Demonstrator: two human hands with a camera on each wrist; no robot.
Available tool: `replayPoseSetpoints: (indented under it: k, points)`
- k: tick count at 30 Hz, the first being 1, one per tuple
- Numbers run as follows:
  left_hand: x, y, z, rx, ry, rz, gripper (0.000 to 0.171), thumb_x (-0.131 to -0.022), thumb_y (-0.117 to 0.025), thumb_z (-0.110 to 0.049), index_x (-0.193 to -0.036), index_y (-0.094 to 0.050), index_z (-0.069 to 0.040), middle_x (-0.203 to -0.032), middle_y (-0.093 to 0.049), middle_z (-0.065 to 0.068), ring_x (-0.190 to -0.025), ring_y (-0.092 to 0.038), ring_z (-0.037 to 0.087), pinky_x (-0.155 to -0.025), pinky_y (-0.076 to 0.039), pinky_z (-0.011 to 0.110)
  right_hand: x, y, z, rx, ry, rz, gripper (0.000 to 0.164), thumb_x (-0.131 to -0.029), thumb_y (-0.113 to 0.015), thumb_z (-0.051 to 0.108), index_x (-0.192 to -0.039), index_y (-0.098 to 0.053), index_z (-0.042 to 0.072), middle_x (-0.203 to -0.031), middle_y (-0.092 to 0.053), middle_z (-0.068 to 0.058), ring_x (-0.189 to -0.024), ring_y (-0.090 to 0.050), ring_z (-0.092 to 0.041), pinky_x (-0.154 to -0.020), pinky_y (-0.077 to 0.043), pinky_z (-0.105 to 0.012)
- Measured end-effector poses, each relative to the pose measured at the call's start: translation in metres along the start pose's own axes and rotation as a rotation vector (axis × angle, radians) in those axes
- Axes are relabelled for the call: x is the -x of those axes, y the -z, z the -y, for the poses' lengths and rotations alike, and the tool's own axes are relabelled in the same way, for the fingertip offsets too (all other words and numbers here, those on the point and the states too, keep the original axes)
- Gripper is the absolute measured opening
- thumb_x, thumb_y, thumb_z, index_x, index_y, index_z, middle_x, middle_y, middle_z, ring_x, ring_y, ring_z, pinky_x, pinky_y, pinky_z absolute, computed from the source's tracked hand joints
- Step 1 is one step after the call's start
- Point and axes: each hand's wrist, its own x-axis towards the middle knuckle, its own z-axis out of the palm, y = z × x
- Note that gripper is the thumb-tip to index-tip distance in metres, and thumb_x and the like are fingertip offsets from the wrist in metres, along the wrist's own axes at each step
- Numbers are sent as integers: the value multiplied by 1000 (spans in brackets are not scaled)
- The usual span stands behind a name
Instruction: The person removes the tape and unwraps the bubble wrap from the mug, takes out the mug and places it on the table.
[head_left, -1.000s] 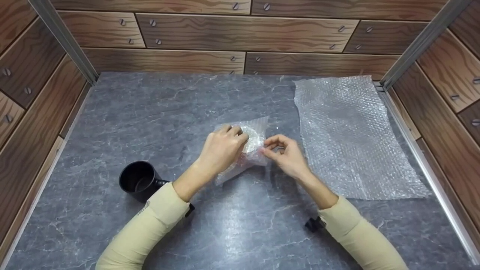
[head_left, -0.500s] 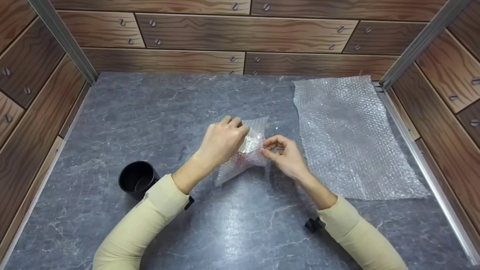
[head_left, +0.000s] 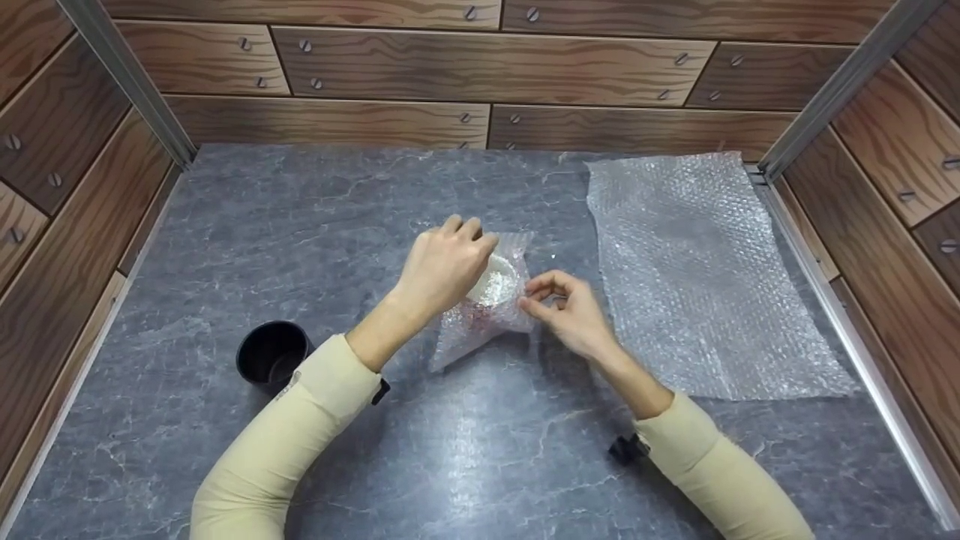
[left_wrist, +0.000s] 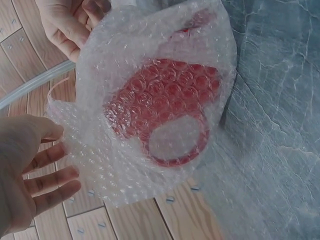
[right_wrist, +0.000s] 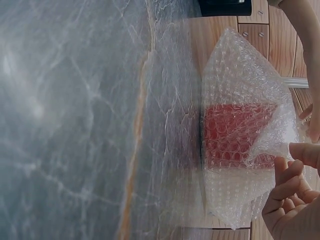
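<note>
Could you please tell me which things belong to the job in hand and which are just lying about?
Likely in the job: red mug; bubble wrap around it, pinched by the right hand.
Likely lying about: black mug; flat bubble-wrap sheet.

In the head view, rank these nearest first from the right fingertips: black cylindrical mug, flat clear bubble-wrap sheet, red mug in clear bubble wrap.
1. Red mug in bubble wrap: left of the right hand, touching it.
2. Bubble-wrap sheet: right of the hand.
3. Black mug: on the far left.
</note>
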Motion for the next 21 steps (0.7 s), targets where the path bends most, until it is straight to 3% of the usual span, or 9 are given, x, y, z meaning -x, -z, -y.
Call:
replayPoseSetpoints:
  k: [15, 21]
  points:
    - [-11, -16, 10, -57, 7, -27, 12, -99, -64, -8, -95, -74, -13, -91, -71, 4, -82, -67, 21, -58, -59, 29, 0, 0, 1, 1, -11, 3, 22, -89, -80, 3, -109, -71, -1, -89, -70, 4, -57, -46, -2, -50, -38, -14]
    - [-12, -26, 14, -33, 61, -63, 10, -99, -65, -9, -93, -72, -12, -90, -71, 5, -83, -68, 22, -58, -60, 31, 1, 0, 1, 5, -20, 2, 23, -89, -80, 4, -109, -71, 0, -91, -70, 3, -58, -47, -2, -52, -39, -14]
